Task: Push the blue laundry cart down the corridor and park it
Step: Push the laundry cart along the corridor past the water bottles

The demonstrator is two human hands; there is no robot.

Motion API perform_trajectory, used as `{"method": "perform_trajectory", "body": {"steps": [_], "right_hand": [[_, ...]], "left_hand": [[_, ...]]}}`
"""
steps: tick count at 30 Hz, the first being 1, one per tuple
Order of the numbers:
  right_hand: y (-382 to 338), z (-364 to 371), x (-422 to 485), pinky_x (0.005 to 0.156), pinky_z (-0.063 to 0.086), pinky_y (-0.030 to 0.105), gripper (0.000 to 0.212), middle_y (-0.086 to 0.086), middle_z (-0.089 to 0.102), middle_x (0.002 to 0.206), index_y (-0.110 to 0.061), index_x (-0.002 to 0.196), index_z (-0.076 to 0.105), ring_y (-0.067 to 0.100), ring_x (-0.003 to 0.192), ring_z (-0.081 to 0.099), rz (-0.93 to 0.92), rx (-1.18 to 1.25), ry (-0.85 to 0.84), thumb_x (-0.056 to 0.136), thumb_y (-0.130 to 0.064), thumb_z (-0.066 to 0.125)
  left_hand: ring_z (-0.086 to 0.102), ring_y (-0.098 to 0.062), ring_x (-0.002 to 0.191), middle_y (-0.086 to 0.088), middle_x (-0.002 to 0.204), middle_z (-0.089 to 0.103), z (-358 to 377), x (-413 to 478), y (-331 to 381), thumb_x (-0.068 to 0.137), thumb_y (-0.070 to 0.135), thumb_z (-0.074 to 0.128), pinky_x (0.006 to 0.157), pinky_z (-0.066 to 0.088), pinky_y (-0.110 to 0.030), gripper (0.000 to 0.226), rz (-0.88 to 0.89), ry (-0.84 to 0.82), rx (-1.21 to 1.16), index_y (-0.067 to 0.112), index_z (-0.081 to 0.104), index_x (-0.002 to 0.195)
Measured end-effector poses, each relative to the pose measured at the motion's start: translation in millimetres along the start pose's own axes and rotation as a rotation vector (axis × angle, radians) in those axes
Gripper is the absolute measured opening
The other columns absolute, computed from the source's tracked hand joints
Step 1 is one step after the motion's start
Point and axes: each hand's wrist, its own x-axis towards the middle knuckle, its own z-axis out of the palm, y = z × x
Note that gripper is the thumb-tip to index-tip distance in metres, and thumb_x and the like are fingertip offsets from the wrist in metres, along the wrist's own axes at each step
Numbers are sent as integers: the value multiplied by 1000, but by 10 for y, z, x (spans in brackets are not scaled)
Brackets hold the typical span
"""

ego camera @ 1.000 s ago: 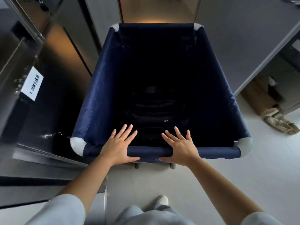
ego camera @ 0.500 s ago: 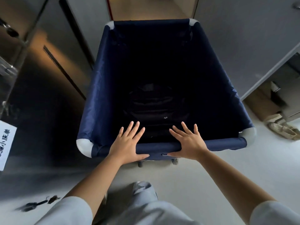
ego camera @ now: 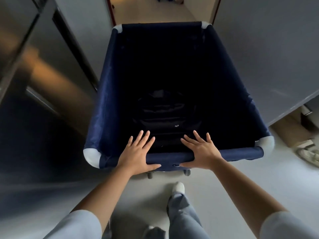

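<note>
CART: blue laundry cart (ego camera: pixel 107 107) is seen straight ahead on the corridor floor (ego camera: pixel 241 178) | HANDS: left hand (ego camera: pixel 136 152) and right hand (ego camera: pixel 202 150) are laid apart on its near rail (ego camera: pixel 170 157), fingers straight and spread, pressing | CHANGE: hand placement is kept from half a second ago; a white shoe (ego camera: pixel 178 187) is now shown behind the rail.

Navy cart (ego camera: pixel 110 94) w/ grey corners (ego camera: pixel 91 156), grey floor (ego camera: pixel 241 183).

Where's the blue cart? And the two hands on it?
blue laundry cart (ego camera: pixel 170 156): head view, near rim bar between the hands.
left hand (ego camera: pixel 136 154): head view, back of the hand.
right hand (ego camera: pixel 203 152): head view, back of the hand.
</note>
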Motion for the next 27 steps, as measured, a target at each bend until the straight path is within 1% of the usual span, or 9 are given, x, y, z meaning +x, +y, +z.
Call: {"method": "perform_trajectory", "body": {"steps": [6, 13, 17, 20, 27], "right_hand": [[301, -284, 790, 109, -14, 54, 101, -12, 3, 158, -34, 147, 0, 22, 143, -15, -10, 6, 36, 67, -86, 31], [688, -635, 1660, 110, -13, 55, 100, -10, 1, 158, -33, 147, -1, 24, 143, -15, -50, 6, 15, 68, -87, 29], [927, -835, 2174, 110, -12, 56, 101, -9, 2, 158, -33, 147, 0, 24, 143, -14, -49, 2, 17, 67, -87, 29], [1107, -1005, 2618, 109, -12, 56, 101, -9, 3, 158, -33, 147, 1, 25, 143, -13, -51, -21, 29, 66, -88, 27], [1500, -1454, 3660, 108, -15, 56, 102, -9, 4, 158, -33, 147, 0, 24, 143, -14, -26, -48, 18, 65, -88, 26]], "left_hand": [[-17, -22, 141, -2, 156, -7, -189, 809, -393, 66, 86, 16, 113, -4, -45, 104, -29, -3, 58, 24, 0, 147], [-13, -23, 142, -3, 157, -4, -388, 1682, -796, 61, 89, 9, 113, -3, -45, 108, -55, -25, 98, 24, 1, 147], [-13, -22, 142, -1, 157, -2, -500, 2224, -1028, 62, 89, 14, 113, -4, -44, 107, -59, -13, 67, 24, 3, 147], [-12, -22, 142, -2, 157, 0, -595, 2657, -1241, 62, 89, 13, 113, -3, -45, 107, -53, 16, 65, 23, 5, 147], [-16, -23, 141, -3, 157, -5, -839, 3704, -1773, 63, 88, 16, 113, -4, -46, 107, -34, 12, 12, 24, 0, 147]]}}
